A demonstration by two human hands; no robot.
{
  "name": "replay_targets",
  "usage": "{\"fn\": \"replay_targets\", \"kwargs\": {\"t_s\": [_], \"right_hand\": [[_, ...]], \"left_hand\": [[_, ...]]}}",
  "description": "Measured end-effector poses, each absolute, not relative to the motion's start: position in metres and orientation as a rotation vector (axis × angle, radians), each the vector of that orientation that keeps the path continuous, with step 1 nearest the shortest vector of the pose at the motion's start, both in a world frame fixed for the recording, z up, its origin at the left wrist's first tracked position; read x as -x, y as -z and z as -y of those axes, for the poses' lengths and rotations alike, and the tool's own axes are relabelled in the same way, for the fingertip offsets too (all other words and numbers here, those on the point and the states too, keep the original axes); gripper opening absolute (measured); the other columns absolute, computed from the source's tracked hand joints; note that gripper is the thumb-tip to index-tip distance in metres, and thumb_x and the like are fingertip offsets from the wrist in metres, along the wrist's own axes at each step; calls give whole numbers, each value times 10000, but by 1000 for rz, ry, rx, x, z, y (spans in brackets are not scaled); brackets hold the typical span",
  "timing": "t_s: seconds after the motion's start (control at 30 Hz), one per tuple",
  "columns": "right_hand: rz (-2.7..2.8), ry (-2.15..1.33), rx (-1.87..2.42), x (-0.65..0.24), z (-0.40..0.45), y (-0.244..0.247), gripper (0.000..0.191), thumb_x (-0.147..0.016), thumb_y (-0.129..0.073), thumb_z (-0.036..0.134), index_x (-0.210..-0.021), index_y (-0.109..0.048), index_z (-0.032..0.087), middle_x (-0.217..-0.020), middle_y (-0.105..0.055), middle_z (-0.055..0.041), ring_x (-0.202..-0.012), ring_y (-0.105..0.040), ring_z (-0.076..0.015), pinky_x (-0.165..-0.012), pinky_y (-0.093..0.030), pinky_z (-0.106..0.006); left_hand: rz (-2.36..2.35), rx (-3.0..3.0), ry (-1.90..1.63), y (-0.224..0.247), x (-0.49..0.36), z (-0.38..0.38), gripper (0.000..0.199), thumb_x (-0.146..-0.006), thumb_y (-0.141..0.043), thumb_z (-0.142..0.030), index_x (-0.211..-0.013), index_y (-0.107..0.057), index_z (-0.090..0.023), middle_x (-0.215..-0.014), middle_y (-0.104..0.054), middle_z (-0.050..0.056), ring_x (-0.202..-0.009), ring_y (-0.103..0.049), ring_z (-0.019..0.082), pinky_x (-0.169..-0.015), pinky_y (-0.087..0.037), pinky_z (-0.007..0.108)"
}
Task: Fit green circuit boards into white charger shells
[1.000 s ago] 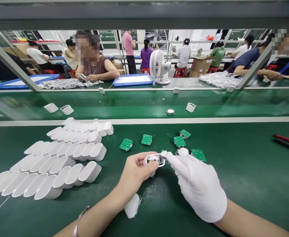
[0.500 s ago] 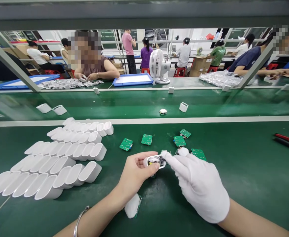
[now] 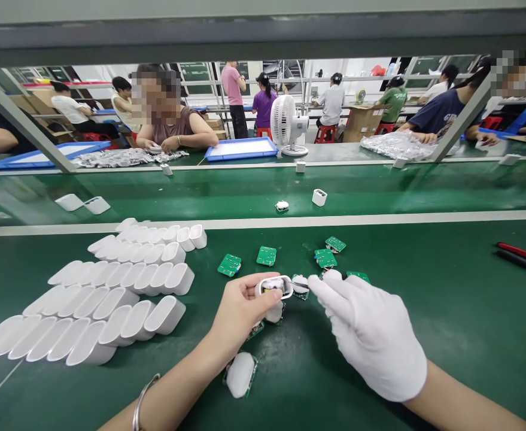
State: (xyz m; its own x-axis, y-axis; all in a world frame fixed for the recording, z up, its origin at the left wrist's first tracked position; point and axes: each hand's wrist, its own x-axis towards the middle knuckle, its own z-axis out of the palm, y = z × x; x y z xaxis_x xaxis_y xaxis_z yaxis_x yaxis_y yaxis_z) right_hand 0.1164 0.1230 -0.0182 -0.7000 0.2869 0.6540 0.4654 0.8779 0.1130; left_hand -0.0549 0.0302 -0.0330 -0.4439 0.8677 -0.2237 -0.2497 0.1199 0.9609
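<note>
My bare left hand (image 3: 249,302) is closed around a small white oval plastic housing (image 3: 259,290), its open end turned toward my right hand. Parts with a bit of yellow show inside, under my thumb. My right hand (image 3: 370,329), in a white glove, pinches at the end of thin dark wires (image 3: 297,284) that stretch from the housing's opening. Behind the wires lies a circuit board with a white pad (image 3: 300,288). More padded boards lie below my left hand, one of them a white-topped board (image 3: 241,375) near my forearm.
Rows of white empty housings (image 3: 168,314) stand at left. Several green circuit boards (image 3: 229,264) lie beyond my hands. A green belt (image 3: 227,191) carries a housing (image 3: 319,197) and a board (image 3: 282,206). Red-and-black-handled pliers (image 3: 523,256) lie at right. Co-workers sit beyond a fan (image 3: 285,123).
My right hand has drawn a little to the right, away from the housing, and the dark wires now show between them. The pieces on the belt have shifted left.
</note>
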Motion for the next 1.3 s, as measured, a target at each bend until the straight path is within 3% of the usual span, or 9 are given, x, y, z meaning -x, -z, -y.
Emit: {"fn": "replay_targets", "kwargs": {"t_s": [0.2,0.63,0.73,0.9,1.1,1.3], "right_hand": [[2377,334,545,-115,-123,22,379,-797,-428,40,-1020,-658,243,-745,-666,39,-599,-425,-130,-478,-187,-290],[2437,379,467,-108,-113,17,406,-781,-441,12,-1030,-661,245,-846,-696,23,-703,-545,-138,-507,-269,-277],[2459,333,454,-113,-117,15,407,-780,-434,34,-1053,-653,241,-829,-690,4,-729,-544,-154,-526,-270,-277],[2428,287,481,-119,-125,15,387,-780,-415,74,-1042,-651,235,-751,-663,2,-576,-454,-144,-493,-211,-289],[2454,324,425,-109,-118,18,373,-799,-423,32,-1015,-646,240,-788,-676,9,-701,-526,-163,-529,-235,-301],[2482,266,486,-118,-122,9,381,-790,-451,61,-1036,-649,276,-743,-656,6,-646,-513,-155,-518,-239,-294]], "left_hand": [[-1466,-640,-1503,34,54,-31,488,-575,-802,-373,-952,-696,-83,-529,-491,-36,-396,-287,23,-385,-218,185],[-1398,-677,-1445,38,50,-31,448,-577,-810,-301,-961,-699,-99,-591,-581,5,-480,-444,73,-438,-315,189],[-1402,-687,-1438,39,50,-31,441,-586,-801,-319,-955,-701,-98,-572,-568,-2,-462,-419,65,-429,-309,187],[-1417,-655,-1485,36,51,-32,448,-585,-791,-340,-939,-695,-82,-565,-554,-12,-426,-369,36,-410,-299,175],[-1437,-702,-1450,42,51,-31,459,-601,-784,-297,-992,-677,-83,-628,-600,4,-453,-399,37,-411,-295,166],[-1463,-707,-1444,38,51,-30,487,-589,-786,-295,-1005,-662,-74,-641,-597,13,-472,-404,46,-407,-254,171]]}}
